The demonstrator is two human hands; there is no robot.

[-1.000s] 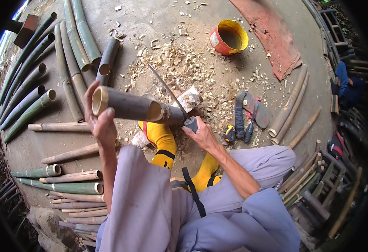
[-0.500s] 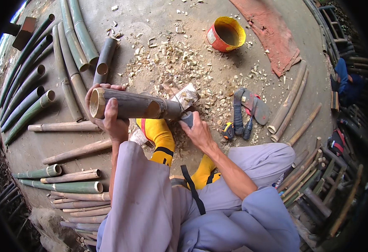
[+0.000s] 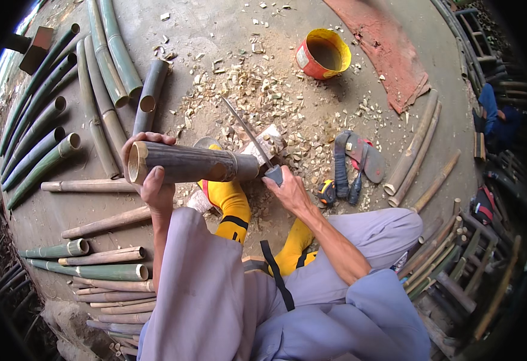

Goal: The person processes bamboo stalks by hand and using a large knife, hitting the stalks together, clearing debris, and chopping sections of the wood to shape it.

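Observation:
A thick grey-brown bamboo tube [image 3: 182, 163] with a notch cut in its side lies crosswise before me. My left hand [image 3: 149, 171] is closed around its open left end. In my right hand [image 3: 287, 188] is the grey handle of a knife [image 3: 248, 132], whose long narrow blade slants up and to the left, just past the tube's right end. A pale wooden block [image 3: 271, 141] stands on the ground behind that end. My yellow-socked foot [image 3: 224, 195] is below the tube.
Wood chips [image 3: 245, 90] cover the ground ahead. A red and yellow bucket [image 3: 323, 55] stands beyond, near a red cloth [image 3: 383, 54]. A tape measure [image 3: 326, 191] and a sandal [image 3: 373, 162] lie at right. Bamboo poles [image 3: 104, 183] line the left, with more at right [image 3: 416, 144].
The knife blade has swung up clear of the tube's right end and now shows at full length. The tube has shifted slightly down at its right end.

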